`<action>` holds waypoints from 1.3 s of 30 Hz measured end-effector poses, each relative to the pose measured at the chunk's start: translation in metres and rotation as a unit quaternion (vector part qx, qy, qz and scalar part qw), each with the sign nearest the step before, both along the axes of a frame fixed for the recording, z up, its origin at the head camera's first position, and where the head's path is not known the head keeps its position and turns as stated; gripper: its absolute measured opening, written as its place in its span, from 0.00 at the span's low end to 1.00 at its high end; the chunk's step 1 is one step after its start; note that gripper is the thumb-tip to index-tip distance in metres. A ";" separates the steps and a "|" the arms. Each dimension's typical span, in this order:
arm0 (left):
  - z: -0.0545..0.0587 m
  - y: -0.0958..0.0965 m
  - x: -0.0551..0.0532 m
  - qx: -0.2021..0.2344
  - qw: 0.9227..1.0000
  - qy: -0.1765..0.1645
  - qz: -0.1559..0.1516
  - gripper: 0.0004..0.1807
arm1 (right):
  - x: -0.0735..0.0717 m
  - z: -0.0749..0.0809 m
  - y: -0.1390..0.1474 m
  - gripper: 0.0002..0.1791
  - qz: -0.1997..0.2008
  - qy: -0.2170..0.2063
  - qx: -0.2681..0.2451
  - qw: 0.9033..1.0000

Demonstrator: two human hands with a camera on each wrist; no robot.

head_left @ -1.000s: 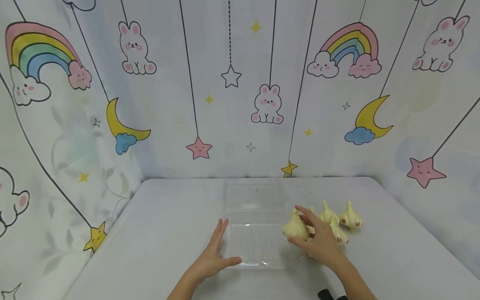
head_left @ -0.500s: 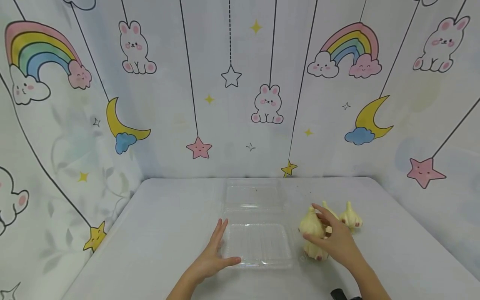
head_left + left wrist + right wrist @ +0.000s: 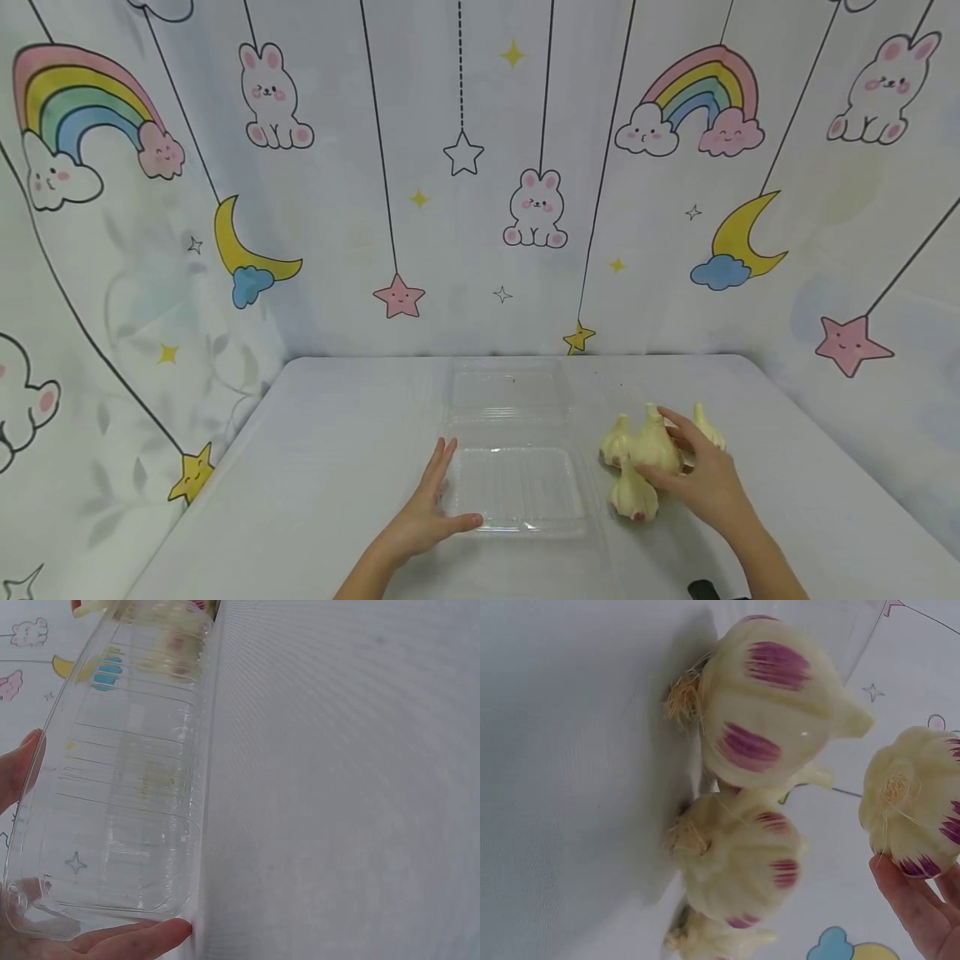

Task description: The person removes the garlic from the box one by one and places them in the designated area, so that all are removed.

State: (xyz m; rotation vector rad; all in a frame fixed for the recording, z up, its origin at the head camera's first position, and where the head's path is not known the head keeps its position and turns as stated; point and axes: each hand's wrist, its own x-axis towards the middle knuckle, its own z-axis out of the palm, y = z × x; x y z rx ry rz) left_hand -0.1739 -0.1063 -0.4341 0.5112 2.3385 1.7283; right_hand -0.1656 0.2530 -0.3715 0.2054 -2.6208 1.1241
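A clear plastic hinged box (image 3: 525, 528) lies opened out on the white table, lid section to the back. My left hand (image 3: 429, 515) rests at its near left corner, fingers spread and fairly straight, with the thumb along the front rim. The left wrist view shows that hand (image 3: 131, 941) around the end of the box. My right hand (image 3: 708, 479) holds a pale garlic bulb (image 3: 655, 446) by its side, between thumb and fingers. In the right wrist view the held garlic bulb (image 3: 911, 799) shows its root end and purple streaks, raised off the table.
Around the held bulb stand more garlic bulbs: one behind left (image 3: 616, 440), one in front (image 3: 633, 498), and one partly hidden behind the right hand (image 3: 707, 426). A dark object (image 3: 703, 590) shows by the right forearm. A patterned curtain (image 3: 480, 233) closes off the back.
My right hand has carried the garlic bulb rightward, away from the box and over to the other bulbs, uncovering two of them on the left. The left hand and the box stay put.
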 end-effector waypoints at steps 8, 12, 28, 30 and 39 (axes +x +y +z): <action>0.001 0.000 0.002 -0.008 1.000 0.002 0.005 0.59 | -0.001 -0.001 0.018 0.44 -0.010 0.015 0.026 0.999; 0.002 0.000 0.002 -0.009 1.000 0.001 0.005 0.59 | -0.003 -0.004 0.027 0.45 -0.016 0.026 0.035 0.999; 0.000 0.000 0.001 0.000 1.000 0.005 -0.002 0.57 | -0.003 -0.011 0.053 0.46 -0.050 0.014 0.049 0.997; 0.000 0.000 0.001 -0.004 1.000 0.009 -0.002 0.57 | -0.003 -0.012 0.057 0.46 -0.057 0.012 0.054 0.997; 0.004 0.000 0.002 -0.011 1.000 0.016 0.000 0.58 | -0.006 -0.019 0.071 0.46 -0.066 0.005 0.073 0.995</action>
